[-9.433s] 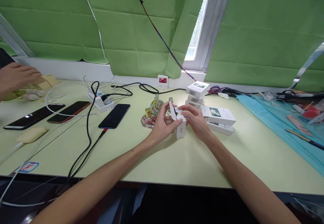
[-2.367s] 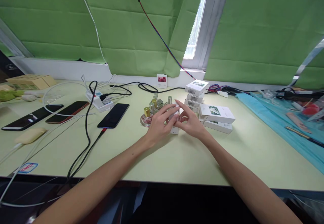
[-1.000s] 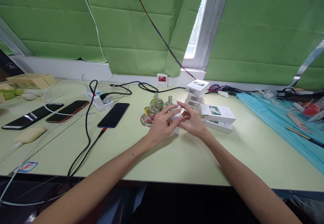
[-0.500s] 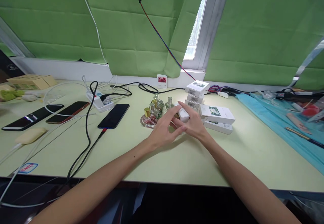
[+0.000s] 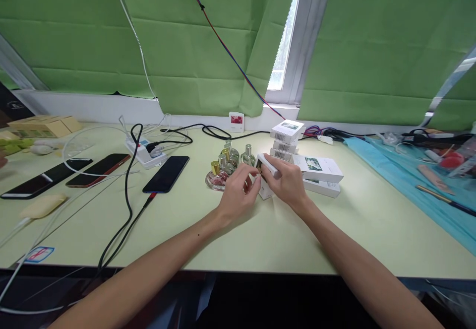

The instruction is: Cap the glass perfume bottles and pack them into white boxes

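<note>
A small white box (image 5: 265, 190) stands on the table in front of me, with my right hand (image 5: 287, 177) closed around its top and far side. Close against its left edge is my left hand (image 5: 241, 186), fingers curled and thumb near the fingertips; what they pinch, if anything, is hidden. Left of the box, glass perfume bottles are grouped: one with a gold cap and pinkish contents (image 5: 215, 176), others with silver tops, and a clear bottle (image 5: 248, 156) just behind my hands. Right of my right hand lie white boxes with a green picture (image 5: 320, 167).
Behind my right hand rises a stack of white boxes (image 5: 285, 139). A small white box with a red picture (image 5: 236, 121) leans at the wall. Left are a black phone (image 5: 166, 174) on a cable, two more phones, and a power strip (image 5: 146, 151). Blue plastic sheeting (image 5: 401, 180) covers the right side.
Both hands were around the box, which was tilted between them. Now the box is more upright and lower, held by my right hand, and my left hand has drawn slightly left.
</note>
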Demonstrator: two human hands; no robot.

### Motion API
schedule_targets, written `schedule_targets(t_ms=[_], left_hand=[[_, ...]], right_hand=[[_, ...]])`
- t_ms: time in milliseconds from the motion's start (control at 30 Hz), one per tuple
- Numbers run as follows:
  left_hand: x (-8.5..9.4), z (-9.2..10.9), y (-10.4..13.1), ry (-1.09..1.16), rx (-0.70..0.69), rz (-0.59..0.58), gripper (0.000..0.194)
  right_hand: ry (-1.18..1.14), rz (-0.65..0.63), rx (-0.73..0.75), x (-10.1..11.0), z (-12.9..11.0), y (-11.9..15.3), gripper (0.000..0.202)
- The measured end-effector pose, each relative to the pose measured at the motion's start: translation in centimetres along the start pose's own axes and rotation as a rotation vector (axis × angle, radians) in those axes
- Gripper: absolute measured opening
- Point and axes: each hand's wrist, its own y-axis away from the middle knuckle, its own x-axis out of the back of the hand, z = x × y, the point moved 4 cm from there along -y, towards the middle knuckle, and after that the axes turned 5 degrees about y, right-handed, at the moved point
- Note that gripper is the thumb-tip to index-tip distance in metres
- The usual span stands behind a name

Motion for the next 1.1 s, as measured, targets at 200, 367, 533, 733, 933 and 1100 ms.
schedule_targets(t_ms=[200, 367, 533, 733, 933, 1100], left_hand=[[-1.2, -0.2, 0.8, -0.032, -0.011, -0.235, 0.009], [-1.9, 0.1, 1.6, -0.039, 0.007, -0.408, 0.013], [-2.1, 0.3, 1.7, -0.046, 0.007, -0.487, 0.015], [-2.3, 0.3, 1.8, -0.066, -0.014, -0.52, 0.013], [-2.6, 0.3, 2.1, -0.058, -0.018, -0.536, 0.014], [-2.8, 0.3, 2.2, -0.033, -0.014, -0.553, 0.016]], right_hand=[[0.114, 0.135, -0.007, 0.3, 0.4, 0.3, 0.034], [0.208, 0.22, -0.033, 0.4, 1.1, 0.2, 0.032], [0.273, 0.259, -0.021, 0.7, 1.4, 0.0, 0.033], [0.324, 0.171, -0.006, 0.7, 1.1, -0.2, 0.036], [0.444, -0.003, -0.026, 0.7, -0.3, -0.2, 0.032], [0.51, -0.149, -0.088, 0.9, -1.5, -0.1, 0.018]])
